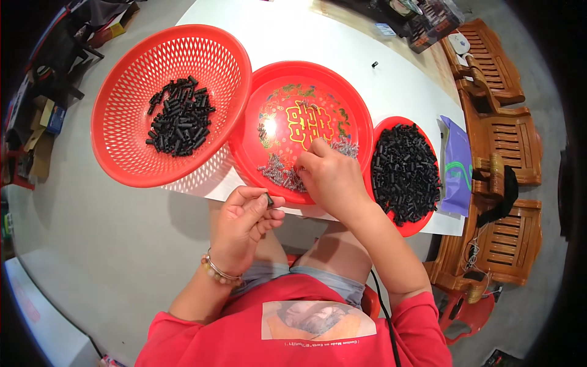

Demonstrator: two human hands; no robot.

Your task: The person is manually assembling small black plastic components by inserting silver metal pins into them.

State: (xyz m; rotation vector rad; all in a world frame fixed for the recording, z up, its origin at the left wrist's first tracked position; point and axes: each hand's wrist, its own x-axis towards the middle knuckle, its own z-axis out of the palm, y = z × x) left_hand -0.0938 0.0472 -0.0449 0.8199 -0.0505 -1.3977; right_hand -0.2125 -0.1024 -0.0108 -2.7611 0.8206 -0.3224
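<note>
My left hand (246, 214) pinches a small black tube-shaped piece (269, 200) between thumb and forefinger, just off the table's near edge. My right hand (333, 177) is down in a round red tray (244, 122), its bent fingers among small silvery coil-like pieces (278, 174). Those fingertips are mostly hidden, so what they pinch cannot be made out. More silvery pieces (347, 148) lie to the right of that hand. The tray has a yellow and green pattern on its bottom.
A red mesh basket (119, 116) with black tubes (183, 116) overhangs the table's left edge. Right of the tray, a red dish (411, 229) is heaped with black tubes (403, 171). A purple bag (455, 168) lies beyond it. Wooden seats (504, 140) stand at the right.
</note>
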